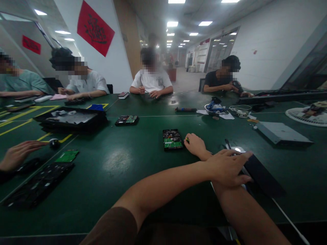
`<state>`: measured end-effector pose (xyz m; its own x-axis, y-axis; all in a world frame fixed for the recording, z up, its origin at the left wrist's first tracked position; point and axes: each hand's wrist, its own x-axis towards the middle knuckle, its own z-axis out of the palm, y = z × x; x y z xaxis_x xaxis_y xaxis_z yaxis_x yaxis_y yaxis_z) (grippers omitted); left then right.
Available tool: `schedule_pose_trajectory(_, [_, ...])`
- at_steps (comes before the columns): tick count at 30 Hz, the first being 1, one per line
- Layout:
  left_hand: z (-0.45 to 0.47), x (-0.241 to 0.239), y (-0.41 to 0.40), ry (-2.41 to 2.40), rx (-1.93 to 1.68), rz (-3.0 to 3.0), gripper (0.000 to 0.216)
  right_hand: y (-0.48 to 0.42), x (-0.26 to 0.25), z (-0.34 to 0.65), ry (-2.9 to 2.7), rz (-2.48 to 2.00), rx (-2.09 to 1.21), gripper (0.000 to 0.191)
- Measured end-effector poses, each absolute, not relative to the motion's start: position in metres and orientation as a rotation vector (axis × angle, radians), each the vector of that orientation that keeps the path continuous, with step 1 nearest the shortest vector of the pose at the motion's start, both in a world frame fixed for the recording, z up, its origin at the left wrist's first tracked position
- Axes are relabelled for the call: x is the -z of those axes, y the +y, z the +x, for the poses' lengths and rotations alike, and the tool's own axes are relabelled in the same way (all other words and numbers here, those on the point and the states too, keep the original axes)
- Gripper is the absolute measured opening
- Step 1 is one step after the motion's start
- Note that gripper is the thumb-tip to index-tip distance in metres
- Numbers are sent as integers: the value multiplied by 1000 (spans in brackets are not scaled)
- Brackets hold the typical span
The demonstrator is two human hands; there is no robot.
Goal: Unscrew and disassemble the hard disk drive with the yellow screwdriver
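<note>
A hard drive [172, 139] with a green circuit board facing up lies on the dark green table [117, 163]. My right hand [196, 145] sits just right of the drive, fingers curled round a small tool whose yellow-green tip [187, 139] points at the drive. My left arm crosses over my right forearm. My left hand [227, 167] lies flat on that forearm with fingers stretched out, and the fingertips reach a flat black device [262, 175].
Another drive [127, 119], a black tray [70, 118], a loose green board [66, 156] and a black keyboard-like panel [38, 185] lie to the left. A grey metal case [282, 132], cables and a fan grille [306, 116] are on the right. Several people sit around the table; another person's hand [17, 154] rests at the left.
</note>
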<state>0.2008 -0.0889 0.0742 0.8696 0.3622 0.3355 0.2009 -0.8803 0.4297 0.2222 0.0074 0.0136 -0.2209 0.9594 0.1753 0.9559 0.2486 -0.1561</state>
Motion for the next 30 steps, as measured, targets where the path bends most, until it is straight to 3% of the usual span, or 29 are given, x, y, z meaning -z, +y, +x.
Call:
schedule_pose_trajectory(6, [218,-75,-78,364,-313,2777,77,10,-11,223,-2276,-1806,-47,22])
schedule_pose_trajectory(12, [202,-67,-87,466,-740,2748,73,11,-11,222,-2266,-1812,-54,23])
schedule_pose_trajectory(20, [133,-42,-116,749,-1082,2625,41,18,-16,227,-2220,-1867,-195,23])
schedule_pose_trajectory(24, [92,-30,-135,898,-915,2656,19,25,-18,229,-2203,-1886,-296,27])
schedule_pose_trajectory(26, [84,-28,-141,707,-762,2733,26,29,-18,230,-2175,-1900,-361,28])
schedule_pose_trajectory(30, [86,-28,-143,448,-634,2793,60,36,-18,232,-2171,-1884,-453,25])
